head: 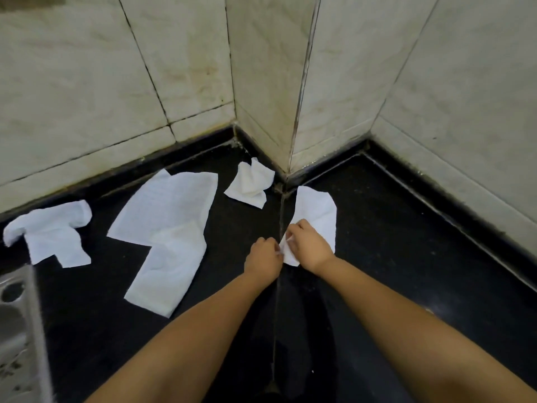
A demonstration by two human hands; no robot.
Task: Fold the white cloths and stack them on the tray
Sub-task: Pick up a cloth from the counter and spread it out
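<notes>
Several white cloths lie on a black counter. One small white cloth (316,212) lies in the middle, and both hands pinch its near edge. My left hand (263,257) grips the near left corner. My right hand (309,247) grips the edge beside it, fingers curled over the fabric. A large cloth (168,225) lies spread to the left, with another cloth (165,274) overlapping its near end. A crumpled cloth (250,183) sits near the wall corner. A twisted cloth (52,231) lies at far left. A metal tray (32,315) shows at the left edge.
Pale marble wall tiles (174,68) rise behind the counter and jut out in a corner (286,167) just past the held cloth. A seam (277,286) runs down the black counter between my arms. Bare counter (406,242) lies to the right.
</notes>
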